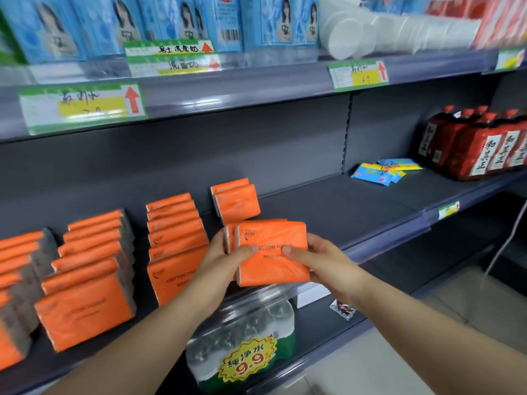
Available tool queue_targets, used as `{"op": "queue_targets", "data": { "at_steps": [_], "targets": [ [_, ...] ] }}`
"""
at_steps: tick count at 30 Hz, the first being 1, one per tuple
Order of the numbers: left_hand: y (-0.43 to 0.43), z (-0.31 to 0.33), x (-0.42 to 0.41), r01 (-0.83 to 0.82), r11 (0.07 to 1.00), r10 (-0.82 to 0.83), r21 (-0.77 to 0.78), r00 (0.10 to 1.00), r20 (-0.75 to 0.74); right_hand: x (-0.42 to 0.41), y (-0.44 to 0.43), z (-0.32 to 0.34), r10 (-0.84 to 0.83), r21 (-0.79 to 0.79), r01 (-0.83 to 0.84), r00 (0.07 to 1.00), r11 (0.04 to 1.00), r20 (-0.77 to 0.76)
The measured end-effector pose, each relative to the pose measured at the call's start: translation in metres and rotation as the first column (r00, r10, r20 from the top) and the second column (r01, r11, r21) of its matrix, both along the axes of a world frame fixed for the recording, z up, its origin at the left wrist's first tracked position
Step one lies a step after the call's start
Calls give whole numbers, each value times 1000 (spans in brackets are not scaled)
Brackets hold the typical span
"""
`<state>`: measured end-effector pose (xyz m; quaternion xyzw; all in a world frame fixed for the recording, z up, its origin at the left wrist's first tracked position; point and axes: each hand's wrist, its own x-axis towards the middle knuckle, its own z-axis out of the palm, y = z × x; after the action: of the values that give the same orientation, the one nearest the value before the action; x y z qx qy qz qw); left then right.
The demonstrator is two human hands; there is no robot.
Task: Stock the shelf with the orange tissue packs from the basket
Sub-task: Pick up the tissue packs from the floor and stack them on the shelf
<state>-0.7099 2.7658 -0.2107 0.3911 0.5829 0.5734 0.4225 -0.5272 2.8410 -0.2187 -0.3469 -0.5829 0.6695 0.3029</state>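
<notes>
Both hands grip a small stack of orange tissue packs (pixel 273 252) just above the front edge of the shelf (pixel 356 201): the left hand (pixel 228 253) clasps the stack's left side, the right hand (pixel 322 266) its right, each thumb pressed across the printed front face and fingers curled behind. The stack stands upright, the broad face turned towards the camera, and its long axis appears to run side to side along the shelf's front edge, tipped slightly.

Stocking looks well advanced. Three full rows (pixel 176 246) of upright packs fill the shelf's left part from back to front, while a fourth row holds only a pair of packs (pixel 236 201) at the back wall, with room in front for the held stack. The basket is out of view, so what remains cannot be told.

Further right along the shelf lie blue packets (pixel 382 171) and red bottles (pixel 479 146).
</notes>
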Motion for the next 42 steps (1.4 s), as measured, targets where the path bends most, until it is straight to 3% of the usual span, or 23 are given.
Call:
{"op": "queue_targets", "data": {
  "at_steps": [5, 10, 21, 31, 42],
  "targets": [
    [21, -1, -7, 22, 999, -29, -35, 973, -230, -20, 31, -4, -11, 25, 11, 1000, 1000, -29],
    [58, -13, -22, -105, 992, 73, -66, 925, -373, -37, 57, -9, -20, 22, 20, 1000, 1000, -10],
    [109, -21, -43, -307, 939, 239, -152, 905, -351, -88, 109, -12, -56, 196, 37, 994, 980, 93],
    [134, -23, -41, -485, 856, 406, -180, 845, -348, -122, 132, -29, -72, 145, 52, 988, 988, 135],
    [143, -39, -34, -520, 838, 445, -166, 827, -343, -132, 138, -42, -78, 140, 61, 989, 988, 123]
  ]
}}
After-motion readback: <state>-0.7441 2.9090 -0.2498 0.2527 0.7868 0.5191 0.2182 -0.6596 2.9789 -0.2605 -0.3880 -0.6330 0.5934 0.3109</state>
